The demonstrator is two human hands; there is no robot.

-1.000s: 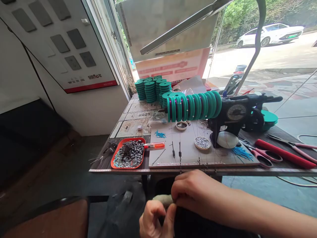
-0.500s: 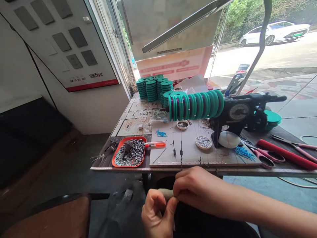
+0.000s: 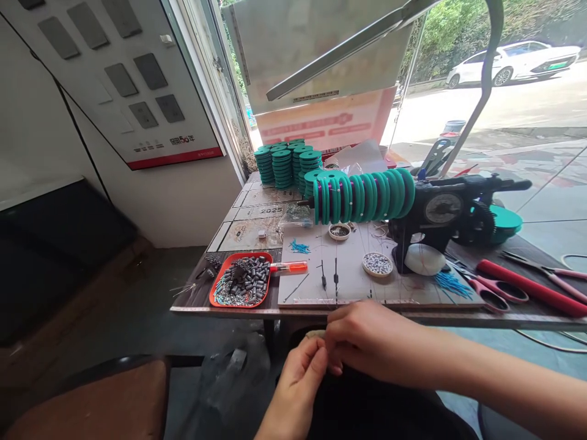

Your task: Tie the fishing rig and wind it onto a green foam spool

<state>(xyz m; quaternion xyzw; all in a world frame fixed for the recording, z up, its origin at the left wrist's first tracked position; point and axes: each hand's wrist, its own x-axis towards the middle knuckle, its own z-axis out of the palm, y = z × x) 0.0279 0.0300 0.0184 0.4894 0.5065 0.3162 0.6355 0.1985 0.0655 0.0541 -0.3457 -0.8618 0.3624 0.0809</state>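
Below table edge (image 3: 229, 310), left hand (image 3: 298, 379) and right hand (image 3: 367, 342) pinch small pale object (image 3: 315, 334), fingers closed.

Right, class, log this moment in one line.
left hand: pinching small pale piece | right hand: curled against it | where: below table edge

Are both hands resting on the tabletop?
No, the left hand and right hand meet below the table edge, pinching a small pale piece between them.

Teal spools (image 3: 362, 197) line a black winder (image 3: 440, 211); grey parts (image 3: 243, 282) fill an orange tray (image 3: 215, 297). Also seen: red-handled scissors (image 3: 495, 288), blue wire bits (image 3: 452, 284), a beige piece (image 3: 315, 334), a white car (image 3: 513, 61).
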